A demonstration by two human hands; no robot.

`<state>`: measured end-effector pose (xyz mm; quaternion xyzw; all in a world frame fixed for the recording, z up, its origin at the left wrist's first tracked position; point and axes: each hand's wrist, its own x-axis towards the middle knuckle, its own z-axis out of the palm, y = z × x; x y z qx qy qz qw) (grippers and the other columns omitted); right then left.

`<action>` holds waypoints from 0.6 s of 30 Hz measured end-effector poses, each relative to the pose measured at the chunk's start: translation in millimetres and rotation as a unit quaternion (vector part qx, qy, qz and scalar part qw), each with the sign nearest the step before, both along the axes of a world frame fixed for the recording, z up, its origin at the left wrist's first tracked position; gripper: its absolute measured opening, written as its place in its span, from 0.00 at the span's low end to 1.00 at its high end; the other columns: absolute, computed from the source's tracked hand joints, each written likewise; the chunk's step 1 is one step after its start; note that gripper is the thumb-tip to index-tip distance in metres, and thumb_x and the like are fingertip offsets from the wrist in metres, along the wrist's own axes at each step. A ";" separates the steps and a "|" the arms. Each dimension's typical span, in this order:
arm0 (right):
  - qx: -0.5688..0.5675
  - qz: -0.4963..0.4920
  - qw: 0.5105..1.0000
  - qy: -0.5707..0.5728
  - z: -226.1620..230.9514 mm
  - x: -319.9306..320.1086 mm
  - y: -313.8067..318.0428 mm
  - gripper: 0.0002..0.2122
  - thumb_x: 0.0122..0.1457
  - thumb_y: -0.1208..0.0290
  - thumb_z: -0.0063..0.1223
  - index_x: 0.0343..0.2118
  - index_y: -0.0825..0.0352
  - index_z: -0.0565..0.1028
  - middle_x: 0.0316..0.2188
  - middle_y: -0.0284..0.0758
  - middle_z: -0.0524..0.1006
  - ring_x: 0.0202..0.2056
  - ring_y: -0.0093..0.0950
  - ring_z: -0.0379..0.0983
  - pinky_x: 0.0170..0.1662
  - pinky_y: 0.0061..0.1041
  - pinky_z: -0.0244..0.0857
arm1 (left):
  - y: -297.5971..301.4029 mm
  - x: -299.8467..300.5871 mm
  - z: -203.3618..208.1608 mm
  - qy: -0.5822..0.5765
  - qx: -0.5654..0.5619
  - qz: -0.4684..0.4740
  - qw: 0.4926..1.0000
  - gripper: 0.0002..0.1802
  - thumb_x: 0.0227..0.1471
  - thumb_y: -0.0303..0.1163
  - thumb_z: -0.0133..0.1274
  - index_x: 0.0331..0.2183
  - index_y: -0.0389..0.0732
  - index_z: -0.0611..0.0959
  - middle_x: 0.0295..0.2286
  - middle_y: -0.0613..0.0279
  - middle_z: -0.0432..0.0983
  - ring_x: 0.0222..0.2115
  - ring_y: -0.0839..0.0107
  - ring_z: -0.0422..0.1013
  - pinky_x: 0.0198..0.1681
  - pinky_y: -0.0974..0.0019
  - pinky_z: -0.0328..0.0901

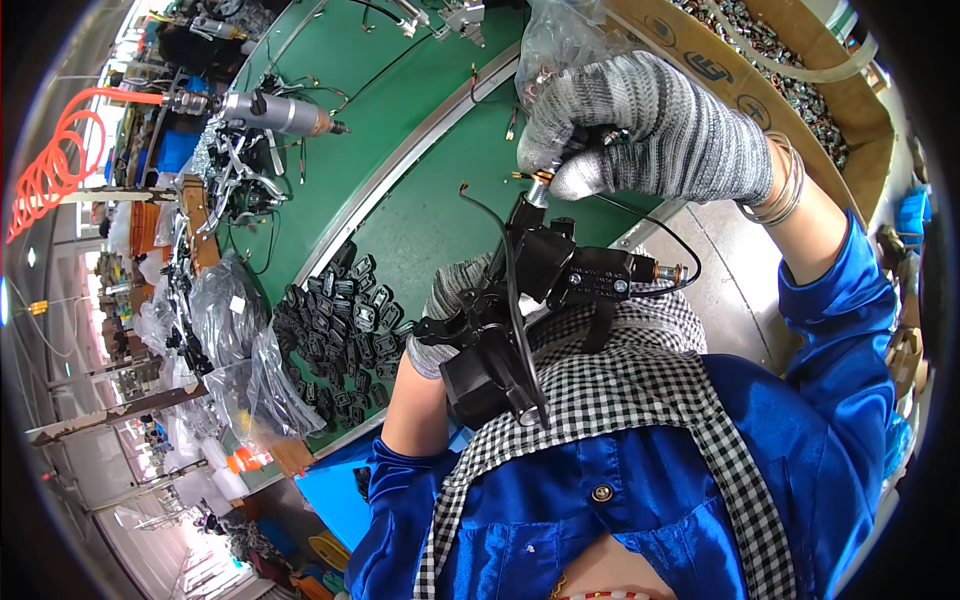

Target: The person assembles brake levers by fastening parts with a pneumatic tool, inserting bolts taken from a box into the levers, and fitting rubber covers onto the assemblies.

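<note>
My left hand [452,290], in a grey knit glove, is closed round black brake lever assemblies [545,262] held above my lap; most of its fingers are hidden behind them. Boxy black housings and a thin black cable make up the bundle, and a copper-coloured fitting [668,272] sticks out on the right. Over the top end, my right hand [640,130], gloved likewise, is closed in a pinch. Its thumb and fingertips meet at a silver metal fitting [539,190] on the assembly. Small dark metal pieces [605,138] show inside its curled fingers.
A pile of small black clamp parts [345,320] lies on the green table [400,215] at the left. An air screwdriver [275,113] hangs from a coiled orange hose [60,165]. Clear plastic bags [235,310] stand beyond. At the upper right, a cardboard box [690,45] holds metal fittings.
</note>
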<state>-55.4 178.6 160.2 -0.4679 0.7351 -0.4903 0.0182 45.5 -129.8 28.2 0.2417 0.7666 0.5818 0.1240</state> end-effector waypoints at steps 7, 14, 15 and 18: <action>0.040 -0.037 0.998 0.039 -1.3 2.7 -3.7 0.13 0.61 0.62 0.60 0.37 0.69 0.76 0.27 0.39 0.76 0.30 0.34 0.74 0.37 0.32 0.69 | 0.9 3.2 5.7 -0.028 0.005 0.021 0.999 0.19 0.47 0.28 0.61 0.44 0.35 0.82 0.33 0.54 0.80 0.32 0.58 0.77 0.35 0.61 0.71; 0.162 -0.171 0.961 0.148 -1.7 11.3 -14.7 0.19 0.65 0.53 0.51 0.30 0.67 0.77 0.21 0.43 0.73 0.24 0.41 0.73 0.30 0.38 0.66 | 0.5 0.9 0.0 0.021 -0.031 0.008 0.999 0.19 0.44 0.29 0.63 0.42 0.38 0.83 0.33 0.54 0.80 0.31 0.56 0.77 0.34 0.60 0.70; 0.181 -0.173 0.964 0.091 -0.3 11.9 -13.2 0.19 0.65 0.53 0.50 0.30 0.67 0.77 0.21 0.43 0.73 0.24 0.41 0.73 0.29 0.38 0.66 | 1.5 0.2 -5.0 0.047 -0.043 0.010 0.998 0.19 0.44 0.29 0.63 0.42 0.38 0.83 0.33 0.54 0.80 0.31 0.56 0.77 0.33 0.60 0.70; 0.178 -0.179 0.967 0.046 1.9 8.2 -7.4 0.16 0.67 0.57 0.48 0.37 0.66 0.80 0.25 0.45 0.77 0.27 0.41 0.76 0.32 0.36 0.70 | -0.7 -2.8 -20.4 0.041 -0.096 0.045 0.994 0.19 0.44 0.28 0.63 0.42 0.37 0.83 0.33 0.54 0.80 0.30 0.56 0.77 0.33 0.60 0.70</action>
